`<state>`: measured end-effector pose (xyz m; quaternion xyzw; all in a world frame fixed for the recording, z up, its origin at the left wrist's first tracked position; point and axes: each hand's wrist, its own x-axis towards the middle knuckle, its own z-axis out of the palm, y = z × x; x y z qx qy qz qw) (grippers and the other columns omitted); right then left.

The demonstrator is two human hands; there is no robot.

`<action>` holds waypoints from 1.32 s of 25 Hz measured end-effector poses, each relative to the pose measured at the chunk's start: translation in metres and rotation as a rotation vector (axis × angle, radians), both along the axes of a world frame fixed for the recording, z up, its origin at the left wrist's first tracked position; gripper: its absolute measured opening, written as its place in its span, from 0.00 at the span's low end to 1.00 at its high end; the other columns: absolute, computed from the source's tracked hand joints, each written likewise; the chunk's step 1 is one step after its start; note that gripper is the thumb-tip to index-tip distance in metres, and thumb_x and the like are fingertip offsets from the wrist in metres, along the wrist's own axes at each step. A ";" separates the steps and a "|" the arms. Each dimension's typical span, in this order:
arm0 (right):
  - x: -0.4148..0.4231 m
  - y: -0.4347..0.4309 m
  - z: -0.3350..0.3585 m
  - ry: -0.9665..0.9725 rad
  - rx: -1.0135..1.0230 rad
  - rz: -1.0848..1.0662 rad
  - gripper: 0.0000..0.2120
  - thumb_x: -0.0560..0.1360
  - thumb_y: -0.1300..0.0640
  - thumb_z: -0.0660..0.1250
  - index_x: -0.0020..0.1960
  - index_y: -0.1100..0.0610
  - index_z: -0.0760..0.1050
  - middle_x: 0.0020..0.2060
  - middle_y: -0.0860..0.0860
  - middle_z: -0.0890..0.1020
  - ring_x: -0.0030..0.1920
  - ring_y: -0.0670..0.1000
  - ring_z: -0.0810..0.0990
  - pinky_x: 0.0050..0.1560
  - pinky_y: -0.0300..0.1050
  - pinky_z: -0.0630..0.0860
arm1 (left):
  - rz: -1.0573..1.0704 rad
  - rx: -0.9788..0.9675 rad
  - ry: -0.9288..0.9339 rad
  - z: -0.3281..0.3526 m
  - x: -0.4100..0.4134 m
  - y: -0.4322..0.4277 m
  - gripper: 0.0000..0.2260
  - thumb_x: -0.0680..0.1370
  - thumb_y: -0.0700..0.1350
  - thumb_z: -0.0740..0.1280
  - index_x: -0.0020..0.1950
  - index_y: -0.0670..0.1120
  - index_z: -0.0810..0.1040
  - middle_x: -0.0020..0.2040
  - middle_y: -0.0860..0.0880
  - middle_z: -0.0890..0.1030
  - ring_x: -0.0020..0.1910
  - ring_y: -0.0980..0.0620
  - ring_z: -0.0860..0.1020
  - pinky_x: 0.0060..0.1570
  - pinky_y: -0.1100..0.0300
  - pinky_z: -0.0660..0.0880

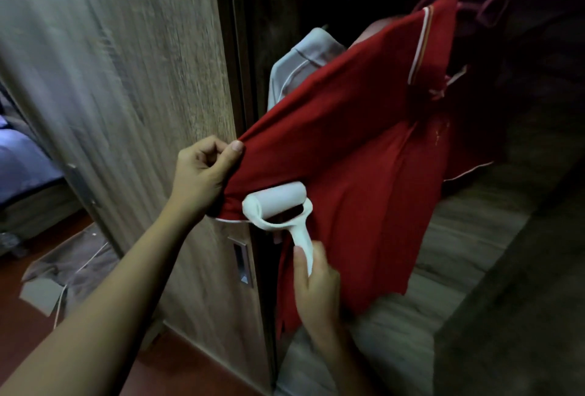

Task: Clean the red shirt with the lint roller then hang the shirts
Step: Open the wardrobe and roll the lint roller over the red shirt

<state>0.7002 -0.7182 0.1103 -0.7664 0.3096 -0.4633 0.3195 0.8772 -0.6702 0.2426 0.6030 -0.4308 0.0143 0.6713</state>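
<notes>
- In the wardrobe opening: wood-grain wardrobe door (126,79) fills the left of view, open, with a recessed metal handle (243,264) low on its edge.
- Wardrobe interior is dark; wood-grain shelf (459,256) runs beneath the clothes.
- Red shirt (364,142) hangs on a pinkish hanger (493,6) up top right, pulled taut down and left toward me. White-trimmed collar near the hanger, white piping at the hem.
- Grey shirt (300,66) hangs just behind the red one, only its shoulder and sleeve visible.
- Brownish cloth (72,262) lies on the reddish floor, lower left, beside the door.
- My left hand (205,174): fingers closed, pinching the red shirt's lower-left edge between thumb and curled fingers, holding the fabric stretched.
- My right hand (316,284): fingers wrapped around the lint roller's handle, thumb along it. Slightly motion-blurred.
- White lint roller (278,205): roll head pressed against the red shirt near the hem, just right of my left hand, handle angled down into my right hand.
</notes>
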 end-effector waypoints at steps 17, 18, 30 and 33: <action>-0.008 -0.054 -0.046 0.092 0.129 -0.199 0.14 0.77 0.49 0.59 0.45 0.60 0.73 0.32 0.62 0.82 0.34 0.64 0.82 0.30 0.45 0.65 | 0.004 0.025 -0.036 0.000 0.004 0.002 0.13 0.73 0.50 0.68 0.29 0.52 0.74 0.24 0.57 0.73 0.27 0.61 0.67 0.29 0.66 0.64; -0.011 -0.062 -0.039 0.035 0.098 -0.250 0.16 0.77 0.49 0.58 0.46 0.61 0.74 0.33 0.64 0.81 0.34 0.64 0.81 0.30 0.44 0.62 | 0.007 0.021 -0.040 0.000 0.004 0.002 0.13 0.73 0.50 0.68 0.29 0.51 0.73 0.24 0.58 0.73 0.27 0.61 0.67 0.29 0.66 0.64; 0.021 -0.098 -0.118 0.153 0.196 -0.309 0.19 0.77 0.49 0.55 0.48 0.66 0.72 0.34 0.68 0.81 0.34 0.67 0.81 0.30 0.47 0.68 | 0.074 0.013 -0.103 -0.003 0.004 -0.001 0.13 0.73 0.53 0.66 0.31 0.49 0.71 0.25 0.58 0.74 0.27 0.62 0.68 0.29 0.68 0.65; 0.023 -0.101 -0.168 0.494 0.346 -0.225 0.41 0.73 0.31 0.39 0.53 0.65 0.73 0.41 0.68 0.82 0.43 0.67 0.82 0.38 0.51 0.74 | 0.064 0.017 -0.116 -0.003 0.006 0.000 0.13 0.73 0.53 0.66 0.31 0.49 0.71 0.25 0.58 0.75 0.27 0.63 0.68 0.29 0.68 0.66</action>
